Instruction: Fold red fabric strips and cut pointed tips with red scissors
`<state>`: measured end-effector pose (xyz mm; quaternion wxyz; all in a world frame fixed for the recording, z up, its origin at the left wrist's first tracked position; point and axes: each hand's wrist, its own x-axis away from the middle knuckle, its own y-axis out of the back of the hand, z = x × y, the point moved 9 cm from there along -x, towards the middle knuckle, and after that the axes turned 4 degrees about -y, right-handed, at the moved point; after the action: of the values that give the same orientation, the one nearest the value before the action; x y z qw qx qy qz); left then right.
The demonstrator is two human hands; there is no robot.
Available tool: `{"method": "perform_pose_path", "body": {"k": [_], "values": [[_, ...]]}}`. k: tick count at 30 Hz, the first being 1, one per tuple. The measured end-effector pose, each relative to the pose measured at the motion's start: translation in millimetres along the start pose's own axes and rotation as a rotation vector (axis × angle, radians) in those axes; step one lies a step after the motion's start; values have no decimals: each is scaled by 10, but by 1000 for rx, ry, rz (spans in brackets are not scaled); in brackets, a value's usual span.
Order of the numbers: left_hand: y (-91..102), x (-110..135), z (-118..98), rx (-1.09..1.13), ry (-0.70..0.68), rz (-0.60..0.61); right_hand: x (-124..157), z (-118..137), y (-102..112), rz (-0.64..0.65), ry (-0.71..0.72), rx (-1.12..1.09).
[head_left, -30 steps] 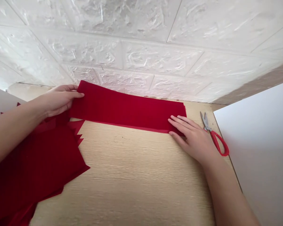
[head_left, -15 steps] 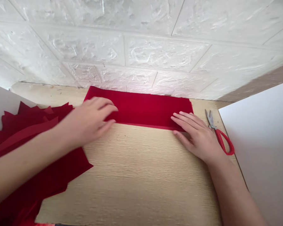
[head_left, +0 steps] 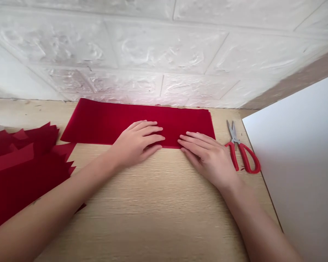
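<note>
A long strip of dark red fabric (head_left: 104,122) lies flat on the wooden table against the wall, with what look like layered edges along its near side. My left hand (head_left: 140,142) rests on the near edge of the fabric around its middle, fingers stretched out to the right. Close by, my right hand (head_left: 205,151) lies over the fabric's right part with its fingers extended flat toward the left. Both hands are open, palms down, and the cloth beneath them is partly hidden.
Red-handled scissors (head_left: 239,145) lie with parted blades to the right of the fabric. A heap of red cloth pieces (head_left: 13,185) covers the left side of the table. A white panel (head_left: 297,153) stands at the right edge, and a white brick-patterned wall (head_left: 164,47) rises behind.
My left hand has moved right along the fabric from its left end to its middle, closer to my right hand. The view has shifted slightly, showing more of the scissors.
</note>
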<state>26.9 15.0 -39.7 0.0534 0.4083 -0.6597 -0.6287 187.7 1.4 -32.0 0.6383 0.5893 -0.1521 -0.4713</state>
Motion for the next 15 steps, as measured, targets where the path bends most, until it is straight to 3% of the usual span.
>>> {"method": "perform_pose_path", "body": {"k": [7,15], "values": [[42,-40,-183,-113,-149,-50,1,44,22,-13,43,70],[61,-50,-244,-155,-179,-59,-18,94,73,-25,115,59]]}}
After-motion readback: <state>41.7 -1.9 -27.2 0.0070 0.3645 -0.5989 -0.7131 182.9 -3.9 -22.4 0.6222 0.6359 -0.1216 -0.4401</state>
